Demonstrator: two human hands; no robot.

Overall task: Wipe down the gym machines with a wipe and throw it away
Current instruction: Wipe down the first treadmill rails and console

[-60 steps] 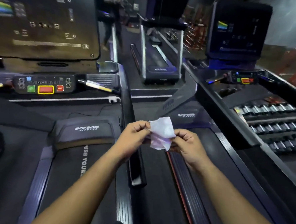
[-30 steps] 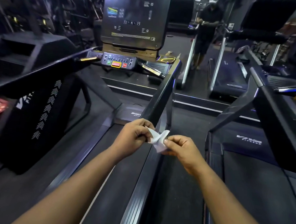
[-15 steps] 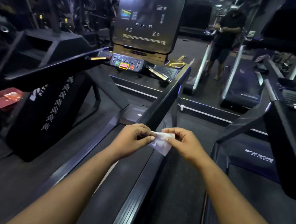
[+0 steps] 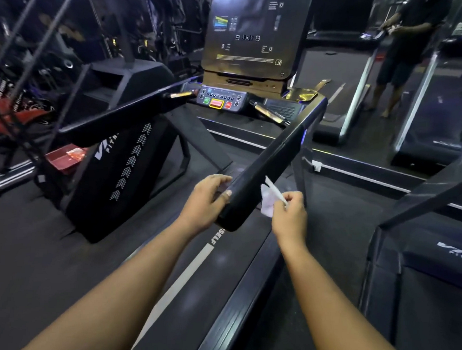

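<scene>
While the near end of a black treadmill handrail (image 4: 262, 176) crosses the centre of the head view, a crumpled white wipe (image 4: 268, 201) is pinched between the thumb and curled fingers of the right hand (image 4: 289, 213), just to the right of the rail, at about 3 o'clock from its rounded tip. Whether the wipe touches the rail cannot be told. The left hand (image 4: 207, 197) is seen on the rail's other side, at about 9 o'clock, its fingers bent and its thumb laid against the rail's edge; nothing is held in it. At 12 o'clock, up the rail, the treadmill's control panel (image 4: 221, 100) with green, yellow-framed and red buttons is shown beneath a large dark screen (image 4: 249, 32). A red tray (image 4: 63, 156) is seen on the floor at 10 o'clock, beside a black machine shroud (image 4: 121, 173). At 2 o'clock, a person in dark clothes (image 4: 405, 50) is seen standing between further treadmills.
</scene>
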